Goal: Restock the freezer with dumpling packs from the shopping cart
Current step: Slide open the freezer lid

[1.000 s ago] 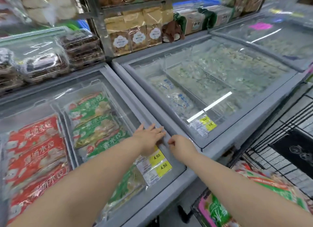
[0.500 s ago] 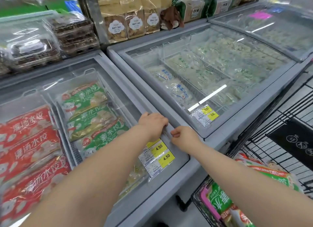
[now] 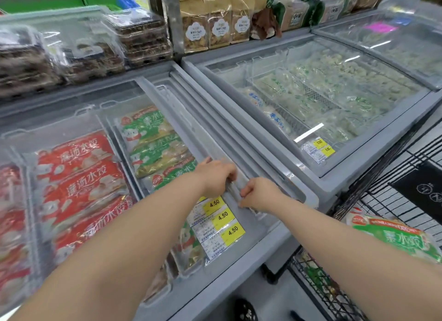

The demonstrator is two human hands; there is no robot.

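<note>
The left freezer (image 3: 239,270) has a sliding glass lid (image 3: 167,105) whose grey right edge (image 3: 198,129) stands away from the freezer's right wall, leaving an uncovered strip. My left hand (image 3: 215,177) and my right hand (image 3: 260,195) both grip the near end of that lid edge. Under the glass lie green dumpling packs (image 3: 153,141) and red dumpling packs (image 3: 79,174). A green dumpling pack (image 3: 394,239) lies in the black wire shopping cart (image 3: 318,280) at lower right.
Yellow 4.50 price tags (image 3: 222,216) are stuck on the lid below my hands. A second, shut freezer (image 3: 334,181) with pale frozen bags stands to the right. Shelves behind hold boxed pastries (image 3: 79,50) and paper snack bags (image 3: 215,21).
Both hands closed on the lid's right edge and slid the lid leftward, opening a strip along the freezer's right side. The camera dipped and shifted toward the left freezer.
</note>
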